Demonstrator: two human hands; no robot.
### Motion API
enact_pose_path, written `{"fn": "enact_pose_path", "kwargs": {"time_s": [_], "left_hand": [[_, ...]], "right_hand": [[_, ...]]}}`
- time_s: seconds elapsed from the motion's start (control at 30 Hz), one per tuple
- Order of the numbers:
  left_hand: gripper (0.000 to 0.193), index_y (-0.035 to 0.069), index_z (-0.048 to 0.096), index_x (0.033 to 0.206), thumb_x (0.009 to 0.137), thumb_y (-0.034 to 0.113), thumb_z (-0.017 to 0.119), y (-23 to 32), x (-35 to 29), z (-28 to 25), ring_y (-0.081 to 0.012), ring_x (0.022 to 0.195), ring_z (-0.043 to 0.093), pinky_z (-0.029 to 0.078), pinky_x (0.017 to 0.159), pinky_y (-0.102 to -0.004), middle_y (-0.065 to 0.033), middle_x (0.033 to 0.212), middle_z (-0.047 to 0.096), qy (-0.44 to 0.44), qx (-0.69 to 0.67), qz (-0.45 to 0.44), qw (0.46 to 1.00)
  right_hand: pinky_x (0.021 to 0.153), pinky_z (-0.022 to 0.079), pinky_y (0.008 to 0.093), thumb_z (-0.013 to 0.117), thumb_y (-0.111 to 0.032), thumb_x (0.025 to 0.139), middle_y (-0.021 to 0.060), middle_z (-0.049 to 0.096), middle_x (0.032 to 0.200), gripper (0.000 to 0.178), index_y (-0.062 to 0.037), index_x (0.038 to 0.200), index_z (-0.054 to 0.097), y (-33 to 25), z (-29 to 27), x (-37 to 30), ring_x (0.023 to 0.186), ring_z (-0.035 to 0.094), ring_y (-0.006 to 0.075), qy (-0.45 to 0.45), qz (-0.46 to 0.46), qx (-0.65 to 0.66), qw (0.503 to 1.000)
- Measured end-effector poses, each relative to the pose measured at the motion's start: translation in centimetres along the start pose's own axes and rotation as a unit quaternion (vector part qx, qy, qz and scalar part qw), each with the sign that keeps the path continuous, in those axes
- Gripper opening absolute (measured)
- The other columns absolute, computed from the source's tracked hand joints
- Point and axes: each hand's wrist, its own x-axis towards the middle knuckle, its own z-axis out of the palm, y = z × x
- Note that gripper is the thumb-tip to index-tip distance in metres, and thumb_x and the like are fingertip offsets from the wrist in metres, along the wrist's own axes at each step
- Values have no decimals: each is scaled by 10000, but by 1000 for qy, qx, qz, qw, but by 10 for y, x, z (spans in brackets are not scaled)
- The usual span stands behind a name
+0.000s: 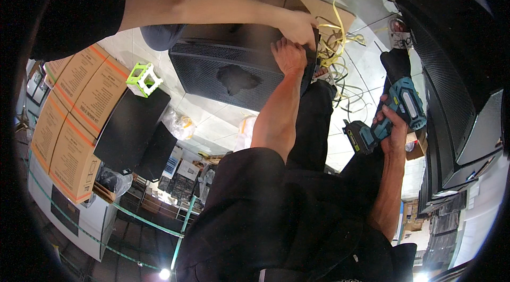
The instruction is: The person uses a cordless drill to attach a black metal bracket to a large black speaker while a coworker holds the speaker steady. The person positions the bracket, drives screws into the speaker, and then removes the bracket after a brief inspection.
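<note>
A large black speaker cabinet (202,72) with a perforated grille lies on the floor in front of me. A ragged dark patch marks the middle of its grille. My left hand (290,57) grips the cabinet's upper right edge, fingers bent over it. Right beside it, another person's hand (300,27) reaches in from the left and touches the same end. In my right hand (392,125) is a blue and black cordless drill (408,102), held by its handle, its nose pointing away from me and apart from the cabinet.
Yellow strapping (340,43) lies tangled beyond the cabinet's right end, near a flat cardboard sheet (321,11). More black speakers (446,48) stand along the right. Stacked cartons (79,96), a green and white plastic stool (143,80) and black panels (130,130) are at left.
</note>
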Motion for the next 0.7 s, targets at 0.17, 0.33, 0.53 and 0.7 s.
{"fn": "enact_pose_path", "kwargs": {"time_s": [0.17, 0.33, 0.53, 0.7], "left_hand": [[348, 47, 684, 1009, 1006, 270, 418, 10, 6, -9, -331, 1046, 603, 354, 1064, -530, -139, 1021, 677, 16, -20, -24, 999], [324, 43, 668, 973, 1005, 246, 417, 0, 2, -27, -352, 1012, 604, 358, 1049, -563, -148, 997, 667, 36, -41, -54, 997], [347, 24, 635, 1044, 1036, 265, 386, 3, 0, -14, -348, 1051, 591, 372, 1054, -544, -157, 1035, 649, 36, -45, -19, 998], [375, 28, 627, 1035, 1059, 282, 351, 3, 0, -16, -339, 1050, 586, 369, 1070, -530, -147, 1015, 637, 18, -58, -39, 997]], "right_hand": [[608, 504, 299, 646, -23, 813, 44, 573, 814, 313, 14, 1121, 603, 0, -4, 4, 645, 551, 135, 0, 6, -1, 1000], [612, 483, 294, 644, -42, 821, 25, 549, 754, 350, -7, 1168, 605, 12, -17, 18, 643, 546, 145, -8, 75, 2, 997], [562, 467, 311, 630, -59, 829, 19, 534, 736, 327, -34, 1153, 590, 21, -14, 10, 609, 532, 142, -7, 42, 44, 998], [565, 476, 301, 615, -66, 839, -10, 504, 758, 317, -44, 1152, 575, 20, -9, 8, 626, 519, 114, -34, 34, 36, 998]]}}
